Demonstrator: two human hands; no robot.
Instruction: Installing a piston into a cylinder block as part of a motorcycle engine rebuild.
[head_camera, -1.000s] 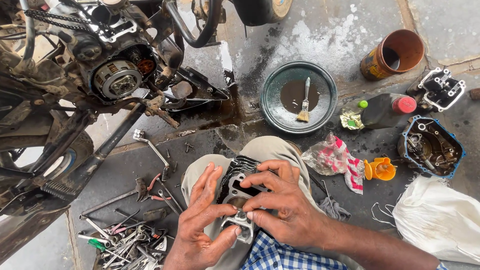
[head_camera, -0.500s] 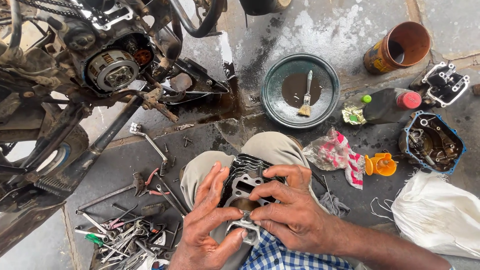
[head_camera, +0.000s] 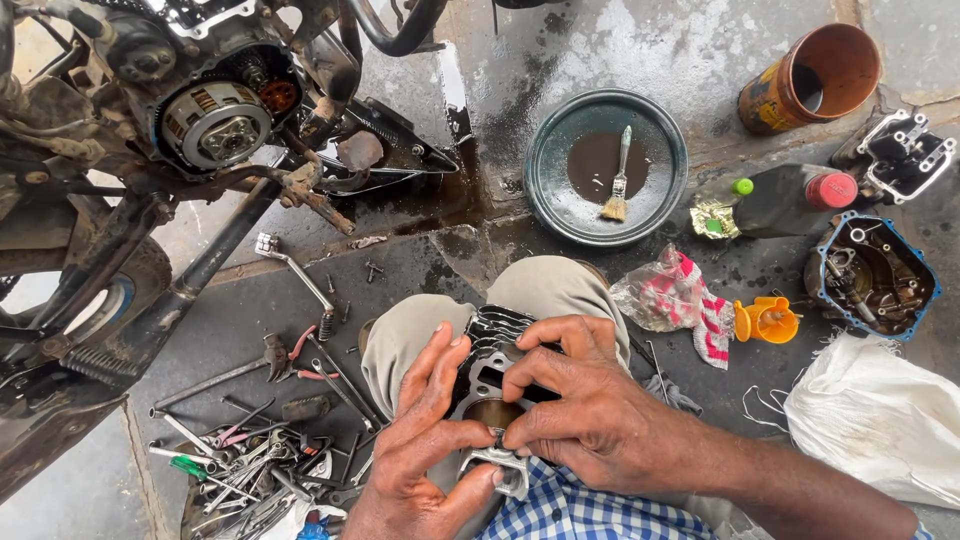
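A dark finned engine cylinder block (head_camera: 492, 352) rests on my knee, its round bore (head_camera: 493, 411) facing up. My left hand (head_camera: 425, 450) cups the block's left and lower side, thumb at the bore's rim. My right hand (head_camera: 585, 410) lies over the block's right side, with its fingertips pinching at the edge of the bore. A small part may be between those fingertips, but it is too small to make out. The lower silver flange (head_camera: 497, 468) of the block shows between my hands.
A stripped motorcycle engine (head_camera: 215, 120) stands at upper left. Several hand tools (head_camera: 260, 450) lie at lower left. A green bowl (head_camera: 550, 140) with dark oil and a brush (head_camera: 617, 185), a brown can (head_camera: 812, 75), a bottle (head_camera: 790, 198), an engine cover (head_camera: 872, 275), rags (head_camera: 675, 295) and a white sack (head_camera: 880, 415) sit to the right.
The view has shifted slightly. My right hand's fingers have drawn in toward the bore's edge while my left hand keeps its hold on the block.
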